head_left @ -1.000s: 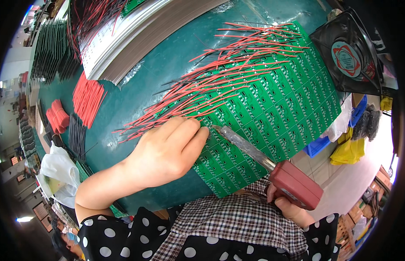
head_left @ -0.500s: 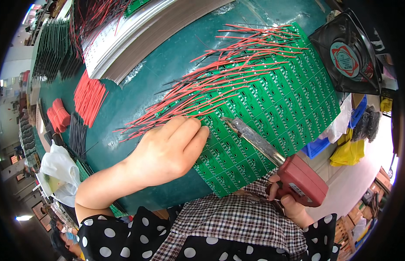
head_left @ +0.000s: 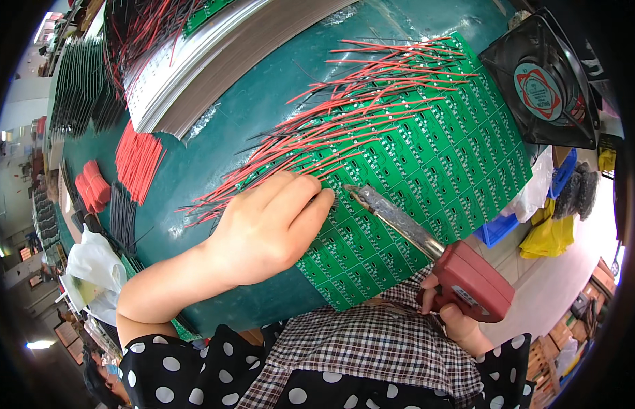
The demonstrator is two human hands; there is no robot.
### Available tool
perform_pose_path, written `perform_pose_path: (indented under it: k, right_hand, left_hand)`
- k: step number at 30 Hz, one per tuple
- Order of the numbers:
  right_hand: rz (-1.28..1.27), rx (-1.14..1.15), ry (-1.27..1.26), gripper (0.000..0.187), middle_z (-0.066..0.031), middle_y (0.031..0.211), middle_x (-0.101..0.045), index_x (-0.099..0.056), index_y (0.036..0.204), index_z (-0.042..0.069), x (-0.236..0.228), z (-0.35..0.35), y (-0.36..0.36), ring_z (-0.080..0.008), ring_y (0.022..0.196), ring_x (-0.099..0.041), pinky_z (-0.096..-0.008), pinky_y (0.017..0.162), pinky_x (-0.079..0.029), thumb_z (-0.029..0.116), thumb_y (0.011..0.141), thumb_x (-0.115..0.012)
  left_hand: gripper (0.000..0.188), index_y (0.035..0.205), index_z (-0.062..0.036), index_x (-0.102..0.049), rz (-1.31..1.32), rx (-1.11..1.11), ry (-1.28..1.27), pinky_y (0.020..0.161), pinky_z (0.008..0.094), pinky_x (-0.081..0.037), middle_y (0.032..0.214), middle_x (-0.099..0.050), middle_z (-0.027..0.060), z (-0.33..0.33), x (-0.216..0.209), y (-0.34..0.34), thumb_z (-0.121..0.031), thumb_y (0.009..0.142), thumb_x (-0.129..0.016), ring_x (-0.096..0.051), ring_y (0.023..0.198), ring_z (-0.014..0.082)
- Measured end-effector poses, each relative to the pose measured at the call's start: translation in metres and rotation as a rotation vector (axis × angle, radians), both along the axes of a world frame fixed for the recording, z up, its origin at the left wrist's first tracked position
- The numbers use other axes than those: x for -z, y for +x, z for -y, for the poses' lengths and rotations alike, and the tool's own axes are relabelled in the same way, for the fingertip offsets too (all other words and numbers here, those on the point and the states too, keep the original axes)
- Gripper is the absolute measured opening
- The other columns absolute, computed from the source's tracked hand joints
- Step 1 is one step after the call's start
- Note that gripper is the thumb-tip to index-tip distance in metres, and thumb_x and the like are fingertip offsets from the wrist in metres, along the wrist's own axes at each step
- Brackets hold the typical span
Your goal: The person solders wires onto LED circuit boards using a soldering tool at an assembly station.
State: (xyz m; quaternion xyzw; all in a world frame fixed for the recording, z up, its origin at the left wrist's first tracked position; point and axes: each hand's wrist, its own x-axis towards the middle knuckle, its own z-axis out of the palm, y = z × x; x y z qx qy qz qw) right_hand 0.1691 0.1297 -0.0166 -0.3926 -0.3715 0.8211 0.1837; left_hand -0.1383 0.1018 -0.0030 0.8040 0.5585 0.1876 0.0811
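Board (head_left: 426,170) lies on the table (head_left: 263,300). Your left hand (head_left: 273,218) pinches closed, on what I can't tell; your right hand (head_left: 461,326) grips the iron (head_left: 426,242). Best steer its tip (head_left: 358,195) clear of your fingers (head_left: 323,203).

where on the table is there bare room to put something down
Bare tabletop lies between the paper stack and the loose wires; a smaller patch lies between the left forearm and checked apron. The circuit boards are crowded by wires, left hand and soldering tool.
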Motion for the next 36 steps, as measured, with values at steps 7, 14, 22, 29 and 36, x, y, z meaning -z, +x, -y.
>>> perform_pose_path:
  k: [7, 14, 22, 29, 36]
  right_hand:
    - [0.077, -0.064, 0.155, 0.067, -0.0123, 0.097, -0.062, -0.043, 0.127, -0.003, 0.015, 0.008, 0.012, -0.0178, 0.078, -0.063, -0.0272, 0.066, -0.051, 0.011, 0.069, -0.074]
    - [0.422, -0.37, 0.65, 0.052, -0.0156, 0.1, -0.063, -0.056, 0.113, 0.001, 0.023, 0.013, 0.023, -0.0239, 0.084, -0.065, -0.0309, 0.073, -0.052, 0.007, 0.063, -0.073]
    - [0.092, -0.111, 0.136, 0.07, -0.0101, 0.114, -0.052, -0.037, 0.127, 0.003, -0.001, -0.001, 0.005, -0.0171, 0.069, -0.055, -0.0277, 0.062, -0.047, 0.045, 0.08, -0.066]
    - [0.087, -0.01, 0.099, 0.061, -0.0144, 0.1, -0.062, -0.048, 0.123, -0.003, 0.007, 0.001, 0.007, -0.0199, 0.076, -0.063, -0.028, 0.066, -0.051, 0.004, 0.067, -0.071]
    - [0.385, -0.273, 0.421, 0.038, -0.0168, 0.105, -0.062, -0.064, 0.101, 0.004, 0.019, 0.009, 0.019, -0.0296, 0.09, -0.063, -0.0328, 0.075, -0.053, 0.007, 0.064, -0.071]
  left_hand:
    - [0.034, 0.092, 0.0069, -0.061, -0.076, 0.029, -0.003, 0.058, 0.0309, -0.05, 0.085, -0.055, 0.0122, 0.0, -0.003, 0.002, -0.005, 0.06, -0.058, -0.057, 0.071, 0.0237]
    - [0.033, 0.092, 0.007, -0.06, -0.138, 0.04, -0.049, 0.055, 0.0293, -0.05, 0.084, -0.054, 0.012, -0.001, -0.006, 0.003, -0.005, 0.061, -0.058, -0.057, 0.069, 0.0226]
    - [0.034, 0.093, 0.0066, -0.06, -0.167, 0.045, -0.07, 0.054, 0.0294, -0.05, 0.085, -0.054, 0.0122, -0.002, -0.009, 0.005, -0.006, 0.062, -0.058, -0.057, 0.07, 0.0229]
    - [0.034, 0.094, 0.0063, -0.061, -0.083, 0.058, -0.051, 0.059, 0.0309, -0.051, 0.085, -0.055, 0.0127, -0.003, -0.006, -0.001, -0.007, 0.062, -0.058, -0.057, 0.072, 0.0246]
    - [0.033, 0.092, 0.0064, -0.061, -0.119, 0.08, -0.073, 0.057, 0.0302, -0.05, 0.084, -0.054, 0.0124, -0.003, -0.007, 0.0, -0.006, 0.062, -0.059, -0.057, 0.072, 0.0244]
